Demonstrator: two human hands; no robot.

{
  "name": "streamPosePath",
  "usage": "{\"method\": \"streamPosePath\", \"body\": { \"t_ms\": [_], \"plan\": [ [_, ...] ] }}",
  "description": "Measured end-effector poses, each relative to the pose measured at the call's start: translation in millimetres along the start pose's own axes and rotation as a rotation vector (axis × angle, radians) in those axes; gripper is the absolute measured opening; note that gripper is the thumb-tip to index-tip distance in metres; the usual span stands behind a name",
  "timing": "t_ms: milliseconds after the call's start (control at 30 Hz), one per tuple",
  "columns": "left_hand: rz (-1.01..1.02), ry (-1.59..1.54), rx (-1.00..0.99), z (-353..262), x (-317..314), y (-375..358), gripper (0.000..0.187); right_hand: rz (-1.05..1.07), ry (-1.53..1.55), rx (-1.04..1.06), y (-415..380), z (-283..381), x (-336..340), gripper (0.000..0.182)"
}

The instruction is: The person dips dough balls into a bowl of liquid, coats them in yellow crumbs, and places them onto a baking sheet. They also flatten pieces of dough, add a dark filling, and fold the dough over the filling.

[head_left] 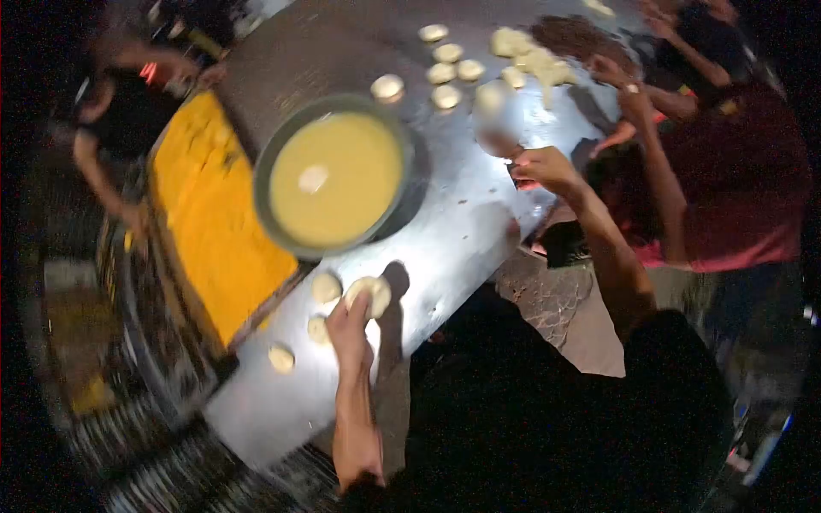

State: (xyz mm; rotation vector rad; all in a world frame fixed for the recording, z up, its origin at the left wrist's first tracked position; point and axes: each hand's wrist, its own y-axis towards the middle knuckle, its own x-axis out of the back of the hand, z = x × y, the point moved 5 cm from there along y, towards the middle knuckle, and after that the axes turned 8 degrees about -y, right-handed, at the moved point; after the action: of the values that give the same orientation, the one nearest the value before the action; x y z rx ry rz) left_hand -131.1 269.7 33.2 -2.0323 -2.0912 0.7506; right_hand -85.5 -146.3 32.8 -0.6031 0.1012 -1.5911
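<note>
A pale, round piece of soft dough [376,297] held near the large, round grey pot [264,197] of yellow liquid
Left of the pot lies a bright orange-yellow slab [205,222]; nearer than the pot, on the shiny metal worktop [462,256], are small pale dough rounds [281,359]. Beside them the left hand [349,329] pinches its piece; a light, even grip should avoid denting it. Right of the pot, the right hand [552,169] closes around a blurred utensil [496,128], its kind unclear.
</note>
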Motion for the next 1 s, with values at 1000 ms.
{"method": "streamPosePath", "body": {
  "t_ms": [1000],
  "plan": [
    [-0.033,0.104,-0.556,-68,53,-97,0.043,0.029,-0.563,1.187,-163,189,-301,0.023]
  ]
}}
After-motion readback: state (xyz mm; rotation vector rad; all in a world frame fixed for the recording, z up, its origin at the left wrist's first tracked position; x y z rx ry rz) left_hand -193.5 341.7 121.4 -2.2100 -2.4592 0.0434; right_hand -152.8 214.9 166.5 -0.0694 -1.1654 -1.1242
